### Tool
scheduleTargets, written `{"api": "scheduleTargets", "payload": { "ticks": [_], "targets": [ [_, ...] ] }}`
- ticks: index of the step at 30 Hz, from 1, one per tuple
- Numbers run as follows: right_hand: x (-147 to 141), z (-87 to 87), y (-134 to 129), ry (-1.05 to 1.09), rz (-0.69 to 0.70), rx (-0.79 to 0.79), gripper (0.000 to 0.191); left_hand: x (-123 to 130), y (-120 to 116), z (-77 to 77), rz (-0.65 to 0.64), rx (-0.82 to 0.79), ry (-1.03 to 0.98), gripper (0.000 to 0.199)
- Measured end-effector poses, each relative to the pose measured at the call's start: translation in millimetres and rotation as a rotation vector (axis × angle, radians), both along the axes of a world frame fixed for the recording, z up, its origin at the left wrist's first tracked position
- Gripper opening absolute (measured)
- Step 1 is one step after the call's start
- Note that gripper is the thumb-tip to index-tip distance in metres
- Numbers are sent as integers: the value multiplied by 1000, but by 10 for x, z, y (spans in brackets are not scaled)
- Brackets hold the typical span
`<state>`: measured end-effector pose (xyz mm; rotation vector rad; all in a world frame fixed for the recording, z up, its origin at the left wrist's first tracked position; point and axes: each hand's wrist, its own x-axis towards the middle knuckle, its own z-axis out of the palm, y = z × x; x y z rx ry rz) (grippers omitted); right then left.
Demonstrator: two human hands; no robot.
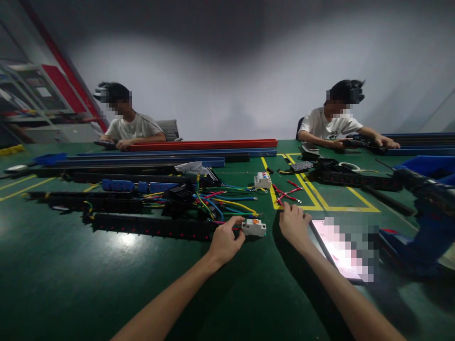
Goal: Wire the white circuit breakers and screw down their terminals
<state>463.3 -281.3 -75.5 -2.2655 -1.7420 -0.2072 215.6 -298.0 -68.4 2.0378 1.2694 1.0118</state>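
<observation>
touching left hand, 1 white breaker lies apart from right hand.

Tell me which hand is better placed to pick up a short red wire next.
Probably the right hand: its fingertips are right by the near end of the short red wires. The left hand is farther away, its fingers at one end of the white breaker.

Place: electrical workshop | green bench bears power strips, wires, circuit breaker, power drill | cabinet stands far left
</observation>
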Motion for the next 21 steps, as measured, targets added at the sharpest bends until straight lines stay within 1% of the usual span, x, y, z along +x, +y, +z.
{"api": "scheduleTargets", "payload": {
  "ticks": [3,7,12,15,21],
  "targets": [
    [15,1,-164,30,89,-50,41,-4,7,-20,-11,2,-10,36],
    [19,69,-292,119,183,-94,42,-7,21,-40,-19,-9,-7,35],
    [37,238,-315,280,284,-105,39,-9,29,-48,-15,-14,-2,31],
    [72,325,-325,346,347,-140,33,-7,25,-52,-10,-12,1,31],
    [115,417,-372,404,394,-230,21,-4,27,-64,8,-25,2,32]
  ]
}}
